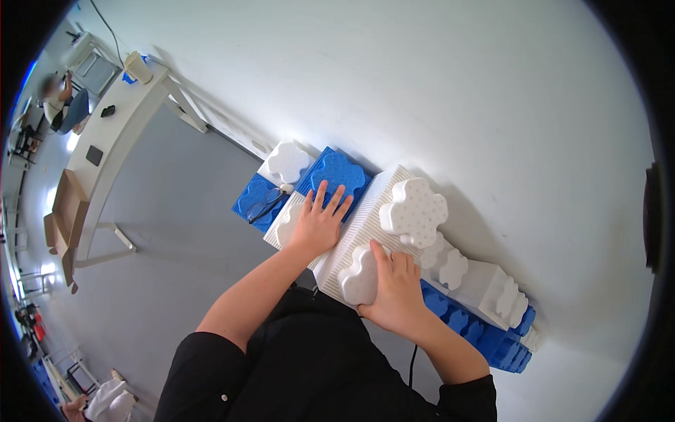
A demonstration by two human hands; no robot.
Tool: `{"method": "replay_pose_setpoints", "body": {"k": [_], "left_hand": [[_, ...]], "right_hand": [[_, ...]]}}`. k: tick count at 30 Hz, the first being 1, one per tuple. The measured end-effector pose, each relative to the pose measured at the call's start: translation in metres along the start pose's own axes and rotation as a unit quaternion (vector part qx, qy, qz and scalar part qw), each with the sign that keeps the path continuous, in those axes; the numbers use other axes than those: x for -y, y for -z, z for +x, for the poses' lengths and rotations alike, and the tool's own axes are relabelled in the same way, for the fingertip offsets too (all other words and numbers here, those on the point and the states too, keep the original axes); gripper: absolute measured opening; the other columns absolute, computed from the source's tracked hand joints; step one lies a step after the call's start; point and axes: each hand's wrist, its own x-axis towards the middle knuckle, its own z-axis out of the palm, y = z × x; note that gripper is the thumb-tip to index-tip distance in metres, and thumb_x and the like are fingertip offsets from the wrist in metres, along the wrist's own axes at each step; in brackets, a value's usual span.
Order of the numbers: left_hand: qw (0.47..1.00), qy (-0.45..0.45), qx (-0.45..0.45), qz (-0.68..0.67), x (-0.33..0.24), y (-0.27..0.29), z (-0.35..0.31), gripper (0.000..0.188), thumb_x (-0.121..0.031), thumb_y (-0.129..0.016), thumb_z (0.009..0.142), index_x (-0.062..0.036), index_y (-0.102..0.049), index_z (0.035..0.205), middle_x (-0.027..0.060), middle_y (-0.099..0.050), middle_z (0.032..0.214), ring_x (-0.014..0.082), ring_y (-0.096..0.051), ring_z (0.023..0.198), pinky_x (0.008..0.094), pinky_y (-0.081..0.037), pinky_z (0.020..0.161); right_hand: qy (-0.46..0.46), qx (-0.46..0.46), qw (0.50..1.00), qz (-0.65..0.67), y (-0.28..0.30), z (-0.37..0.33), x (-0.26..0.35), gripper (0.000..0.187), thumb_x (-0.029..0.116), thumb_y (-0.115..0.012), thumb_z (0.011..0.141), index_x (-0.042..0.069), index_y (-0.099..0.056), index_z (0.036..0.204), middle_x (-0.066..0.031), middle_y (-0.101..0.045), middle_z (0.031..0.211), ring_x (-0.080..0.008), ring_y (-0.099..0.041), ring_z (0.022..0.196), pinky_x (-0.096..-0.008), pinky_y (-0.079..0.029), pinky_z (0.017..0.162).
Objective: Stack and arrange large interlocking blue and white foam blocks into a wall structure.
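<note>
Several white and blue ribbed blocks with flower-shaped raised pads stand along the wall. My left hand lies with spread fingers across a white block, its fingertips on the edge of a blue block with a blue flower-shaped pad. Beneath that hand, a white pad is partly covered. My right hand curls its thumb and fingers round a white flower-shaped pad on a larger ribbed block. Farther up on the same block is a dotted white pad. Eyeglasses rest on the left blue block.
To the right, more white blocks and blue blocks run along the white wall. A white table at the left bears a beige jug and an open cardboard box. Another person sits far left.
</note>
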Motion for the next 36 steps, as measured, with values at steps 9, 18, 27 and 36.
{"method": "replay_pose_setpoints", "body": {"k": [9,18,27,36], "left_hand": [[1.000,0.006,-0.025,-0.011,0.002,-0.006,-0.002,0.067,-0.016,-0.063,0.088,-0.0214,-0.051,0.153,0.0091,-0.041,0.164,0.0435,-0.027,0.154,0.0611,-0.028,0.122],[0.998,0.003,-0.060,-0.032,0.000,-0.008,-0.002,0.059,-0.015,-0.058,0.090,-0.0167,-0.056,0.149,0.0112,-0.045,0.161,0.0450,-0.032,0.152,0.0637,-0.030,0.120],[0.999,-0.008,-0.051,-0.001,0.008,-0.014,-0.001,0.064,-0.017,-0.063,0.089,-0.0203,-0.051,0.153,0.0085,-0.041,0.164,0.0423,-0.028,0.154,0.0602,-0.029,0.121],[1.000,-0.013,0.010,-0.014,0.006,-0.008,0.001,0.066,-0.017,-0.059,0.092,-0.0187,-0.046,0.157,0.0096,-0.035,0.168,0.0445,-0.021,0.157,0.0621,-0.025,0.122]], "right_hand": [[0.015,-0.052,0.995,-0.087,-0.027,0.010,0.004,0.104,0.025,-0.087,0.064,0.005,-0.035,0.152,-0.0294,-0.049,0.120,-0.0457,-0.047,0.117,-0.0576,-0.033,0.101],[0.015,-0.047,0.996,-0.076,-0.014,0.008,0.008,0.098,0.021,-0.088,0.063,0.006,-0.039,0.147,-0.0284,-0.051,0.117,-0.0443,-0.049,0.115,-0.0576,-0.033,0.101],[0.039,0.032,0.999,0.000,0.113,0.002,0.003,0.101,0.027,-0.091,0.061,0.008,-0.042,0.146,-0.0243,-0.054,0.121,-0.0438,-0.053,0.114,-0.0510,-0.042,0.101],[-0.069,-0.048,0.977,0.197,0.185,-0.138,-0.021,0.130,0.028,-0.098,0.047,0.004,-0.033,0.157,-0.0183,-0.054,0.140,-0.0333,-0.054,0.132,-0.0427,-0.040,0.111]]}}
